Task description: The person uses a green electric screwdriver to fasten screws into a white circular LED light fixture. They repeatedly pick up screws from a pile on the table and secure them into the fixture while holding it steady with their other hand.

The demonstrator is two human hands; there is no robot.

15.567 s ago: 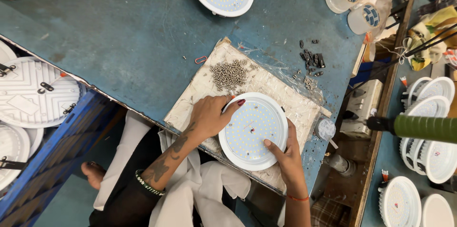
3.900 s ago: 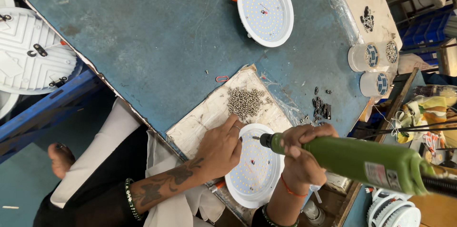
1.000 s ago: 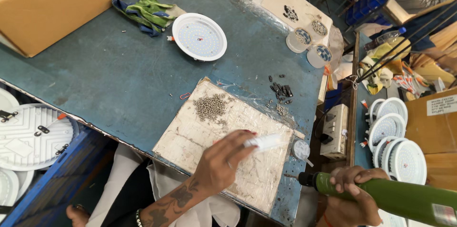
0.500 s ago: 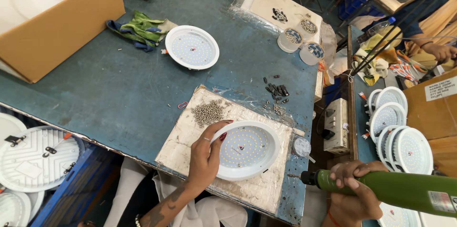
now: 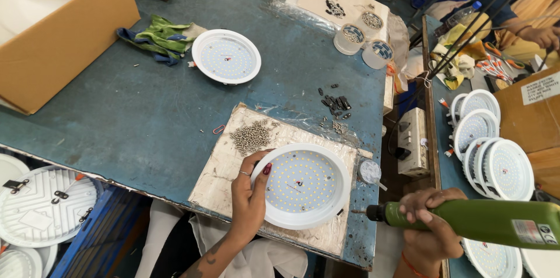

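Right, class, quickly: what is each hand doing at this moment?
Left hand: fingers gripping the rim of the round white LED panel on the board.
Right hand: closed around the green electric screwdriver.

lamp on board, screws left
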